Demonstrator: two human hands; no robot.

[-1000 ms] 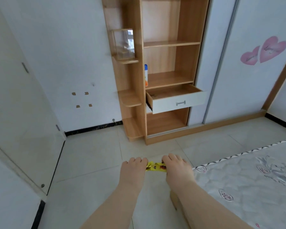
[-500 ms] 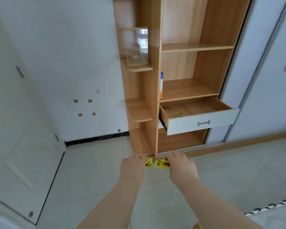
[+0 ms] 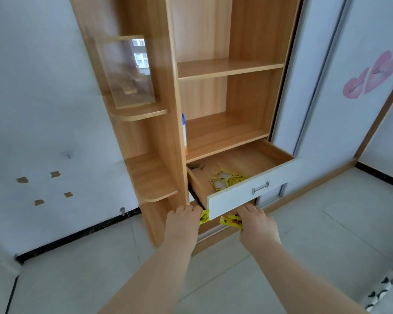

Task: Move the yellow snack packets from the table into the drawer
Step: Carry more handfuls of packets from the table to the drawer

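Status: gripping yellow snack packet (image 3: 204,217) in curled fingers (image 3: 184,210) of left hand (image 3: 183,225), second packet (image 3: 230,221) in right hand (image 3: 256,225), just below open drawer (image 3: 236,198) containing loose packets (image 3: 226,180).

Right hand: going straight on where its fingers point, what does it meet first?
Probably the white drawer front, lower edge, just ahead of the right hand; depth unclear, it may slip underneath.

- L hand (image 3: 184,225), lower ctr of frame, gripped a yellow packet (image 3: 204,217).
- R hand (image 3: 256,225), just right of it, gripped a second packet (image 3: 230,221).
- Both were just below the open drawer (image 3: 232,200) front.
- Loose packets (image 3: 225,179) lay inside.
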